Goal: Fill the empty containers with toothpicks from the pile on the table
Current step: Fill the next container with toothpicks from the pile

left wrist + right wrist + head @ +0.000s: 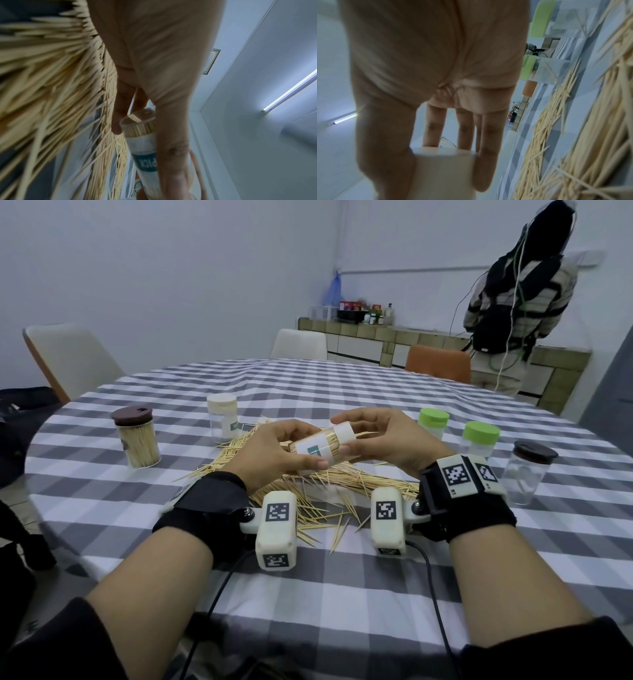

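Far left on the checked table (308,392), a brown-lidded jar (137,440) is standing upright and packed with toothpicks, probably parked there as finished. Next to it a cream-lidded jar (223,421) is waiting at the rim of the toothpick pile (329,481), its inside looking clear. At the centre, the left hand (274,450) is wrapping fingers and thumb round a filled, labelled container (317,451), holding it tilted on its side above the pile so strays would likely drop back. The right hand (380,436) is pinching its white cap (344,433) between thumb and fingers, apparently seating it. To the right, two green-lidded jars (433,422) and a dark-lidded jar (529,470) are standing apart, seemingly unfilled.
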